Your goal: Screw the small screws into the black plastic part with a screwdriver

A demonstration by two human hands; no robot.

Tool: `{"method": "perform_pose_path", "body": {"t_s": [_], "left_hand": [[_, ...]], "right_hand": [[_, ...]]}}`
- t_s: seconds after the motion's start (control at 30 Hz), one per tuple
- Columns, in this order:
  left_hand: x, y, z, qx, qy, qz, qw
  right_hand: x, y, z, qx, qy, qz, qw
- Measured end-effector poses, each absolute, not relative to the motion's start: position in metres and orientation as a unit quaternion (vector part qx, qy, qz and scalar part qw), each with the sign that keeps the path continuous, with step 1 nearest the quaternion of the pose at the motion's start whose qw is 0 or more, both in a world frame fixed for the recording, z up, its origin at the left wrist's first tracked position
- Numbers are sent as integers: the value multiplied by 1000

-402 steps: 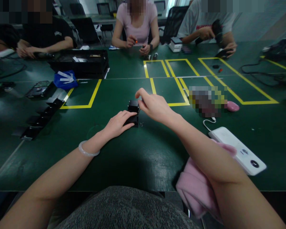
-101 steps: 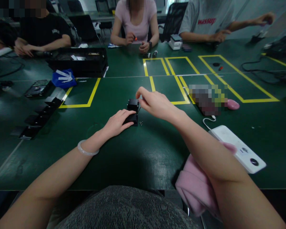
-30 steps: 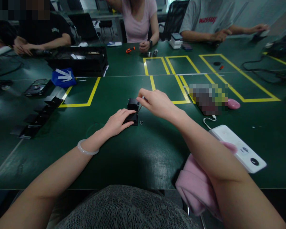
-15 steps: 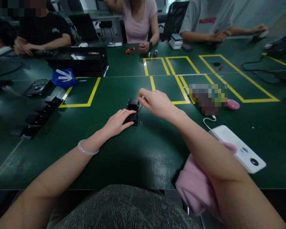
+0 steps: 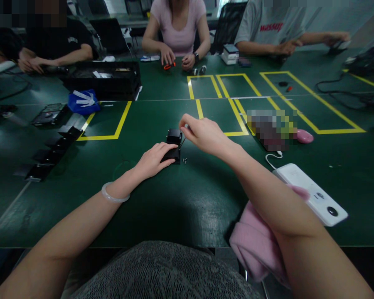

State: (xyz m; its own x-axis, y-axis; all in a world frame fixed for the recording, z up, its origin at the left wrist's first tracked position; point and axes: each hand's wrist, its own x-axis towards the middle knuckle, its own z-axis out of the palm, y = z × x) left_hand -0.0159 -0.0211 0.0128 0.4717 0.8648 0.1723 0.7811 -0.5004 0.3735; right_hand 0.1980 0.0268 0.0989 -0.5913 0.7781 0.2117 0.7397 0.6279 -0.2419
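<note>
On the green table, a small black block-shaped part (image 5: 174,135) lies in front of me. My left hand (image 5: 157,158) rests across its near half, with the fingers over the top and the thumb along the near side, holding it down. At its right side, my right hand (image 5: 202,132) is closed in a pinch at the far end. A thin metal rod, perhaps a hex key (image 5: 183,142), shows below those fingertips; its upper end is hidden. Several small screws (image 5: 185,160) lie just right of the black part.
A row of black parts (image 5: 50,155) stands at left, near a blue pouch (image 5: 83,101) and a black crate (image 5: 102,81). On the right are a white power bank (image 5: 311,193), a pink cloth (image 5: 255,241) and a pink oval object (image 5: 304,136). Several people sit across the table.
My hands and the black part stay almost in place. Across the table, the person in pink has lowered a hand onto the orange-handled tool.
</note>
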Motion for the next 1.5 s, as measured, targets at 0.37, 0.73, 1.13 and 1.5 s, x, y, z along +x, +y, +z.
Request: {"method": "perform_pose_path", "body": {"t_s": [0.37,0.73,1.13,1.5], "left_hand": [[-16,-22,13,851,482,171,120],[-15,-21,13,851,483,168,116],[-16,-21,13,850,484,168,119],[-15,-21,14,849,485,171,121]], "right_hand": [[198,27,100,-429,-889,67,146],[198,27,98,-427,-890,60,149],[198,26,100,-424,-892,61,141],[197,25,100,-422,-893,61,142]]}}
